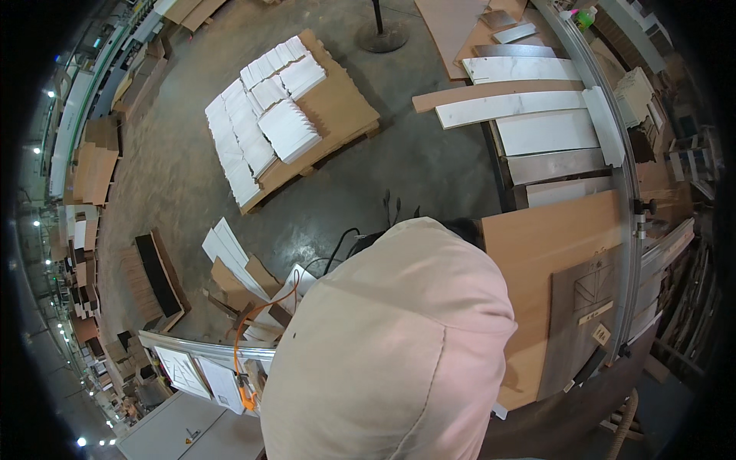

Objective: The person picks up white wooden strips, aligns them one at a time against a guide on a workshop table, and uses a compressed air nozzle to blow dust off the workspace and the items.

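Looking down: a big pale pink sleeve or shoulder point(391, 345) filled the middle and hid most of what was under it.
Hands: neither hand showed, so I could not tell if they were open, closed or holding a thing.
Arm pose: the pink cloth bulged up close to the camera; the arm seemed bent across the body, but that was a guess.
Nearest thing: a tan wood board point(544, 253) lay on the table just right of the sleeve, with a dark panel point(583, 322) on top of it.
Rail: a long grey metal rail point(630, 230) ran beside the board.
Floor: white panels sat stacked on a pallet point(345, 107), well apart.
Cord: an orange cable point(244, 360) hung by the table edge.
What could go wrong: with the view blocked, a hand might bump the board or catch the cable.
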`<control>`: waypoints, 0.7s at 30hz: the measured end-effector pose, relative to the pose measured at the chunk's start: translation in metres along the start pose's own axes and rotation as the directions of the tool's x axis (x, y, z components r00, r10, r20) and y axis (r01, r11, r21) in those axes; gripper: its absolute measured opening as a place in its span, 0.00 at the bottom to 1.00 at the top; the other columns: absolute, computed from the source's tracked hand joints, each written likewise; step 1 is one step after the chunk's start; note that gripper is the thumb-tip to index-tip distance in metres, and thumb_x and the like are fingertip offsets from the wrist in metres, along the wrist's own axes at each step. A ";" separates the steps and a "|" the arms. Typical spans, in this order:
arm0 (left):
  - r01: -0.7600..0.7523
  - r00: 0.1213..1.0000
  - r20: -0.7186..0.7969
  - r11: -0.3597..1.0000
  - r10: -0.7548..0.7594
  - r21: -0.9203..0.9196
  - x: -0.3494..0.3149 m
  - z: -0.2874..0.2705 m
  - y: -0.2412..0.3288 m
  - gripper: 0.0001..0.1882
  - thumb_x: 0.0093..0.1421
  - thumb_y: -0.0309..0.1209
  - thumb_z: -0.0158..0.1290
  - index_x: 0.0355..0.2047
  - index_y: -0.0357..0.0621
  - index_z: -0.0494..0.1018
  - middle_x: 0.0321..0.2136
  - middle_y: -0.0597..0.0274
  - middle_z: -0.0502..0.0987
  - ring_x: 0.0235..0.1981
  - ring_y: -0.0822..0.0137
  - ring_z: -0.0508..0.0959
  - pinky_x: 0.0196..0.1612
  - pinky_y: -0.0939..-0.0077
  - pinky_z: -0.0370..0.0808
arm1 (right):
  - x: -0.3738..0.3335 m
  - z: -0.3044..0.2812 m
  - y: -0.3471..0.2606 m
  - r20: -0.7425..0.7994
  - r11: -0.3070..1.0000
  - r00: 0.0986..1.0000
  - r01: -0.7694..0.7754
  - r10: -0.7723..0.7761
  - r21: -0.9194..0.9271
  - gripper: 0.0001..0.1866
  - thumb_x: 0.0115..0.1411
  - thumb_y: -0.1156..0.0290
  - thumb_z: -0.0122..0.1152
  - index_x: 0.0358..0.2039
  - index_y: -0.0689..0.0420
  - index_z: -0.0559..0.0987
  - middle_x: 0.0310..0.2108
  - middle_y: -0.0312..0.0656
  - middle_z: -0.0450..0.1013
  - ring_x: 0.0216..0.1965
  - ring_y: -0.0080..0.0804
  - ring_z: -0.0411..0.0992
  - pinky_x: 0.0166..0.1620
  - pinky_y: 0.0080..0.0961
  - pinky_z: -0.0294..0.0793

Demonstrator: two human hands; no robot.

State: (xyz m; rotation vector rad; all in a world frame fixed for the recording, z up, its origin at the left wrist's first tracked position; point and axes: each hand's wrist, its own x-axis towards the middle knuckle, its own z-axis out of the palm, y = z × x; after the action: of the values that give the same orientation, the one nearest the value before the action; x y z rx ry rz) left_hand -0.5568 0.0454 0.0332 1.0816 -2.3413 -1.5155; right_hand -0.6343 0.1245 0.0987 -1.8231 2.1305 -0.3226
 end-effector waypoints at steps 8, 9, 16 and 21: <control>-0.038 0.998 0.044 0.992 0.044 -0.122 -0.002 0.005 0.007 0.19 0.49 0.46 0.66 0.28 0.41 0.80 0.29 0.57 0.81 0.29 0.59 0.79 0.34 0.62 0.77 | -0.002 -0.013 0.004 -0.023 0.999 0.999 -0.033 0.032 -0.040 0.28 0.60 0.57 0.60 0.57 0.60 0.73 0.48 0.55 0.76 0.46 0.51 0.77 0.47 0.42 0.75; -0.045 0.997 0.062 0.989 0.054 -0.142 -0.003 0.011 0.008 0.19 0.49 0.46 0.66 0.28 0.41 0.80 0.28 0.57 0.81 0.28 0.59 0.79 0.33 0.62 0.77 | -0.006 -0.016 0.008 -0.033 0.998 0.998 -0.050 0.049 -0.044 0.28 0.60 0.57 0.60 0.57 0.60 0.73 0.48 0.55 0.76 0.46 0.51 0.77 0.47 0.42 0.75; 0.019 0.994 0.109 0.907 0.029 -0.421 -0.029 0.011 0.003 0.19 0.48 0.46 0.66 0.25 0.41 0.81 0.26 0.56 0.81 0.26 0.59 0.80 0.31 0.61 0.78 | -0.014 -0.063 0.018 -0.413 0.956 0.877 -0.289 0.244 -0.048 0.28 0.60 0.55 0.60 0.57 0.59 0.74 0.47 0.55 0.77 0.45 0.52 0.77 0.47 0.42 0.75; -0.051 0.999 -0.041 0.826 0.034 -0.561 -0.093 -0.041 0.012 0.35 0.50 0.49 0.65 0.51 0.36 0.73 0.38 0.51 0.81 0.35 0.58 0.81 0.41 0.62 0.77 | -0.030 -0.071 0.032 -0.718 0.775 0.606 -0.615 0.342 -0.149 0.30 0.62 0.58 0.57 0.62 0.55 0.67 0.48 0.50 0.77 0.42 0.51 0.78 0.41 0.45 0.77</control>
State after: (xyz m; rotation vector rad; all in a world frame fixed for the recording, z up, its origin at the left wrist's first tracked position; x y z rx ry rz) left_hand -0.4746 0.0775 0.0858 0.8734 -1.6881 -1.9707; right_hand -0.6864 0.1567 0.1558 -1.2642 3.3082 -0.4877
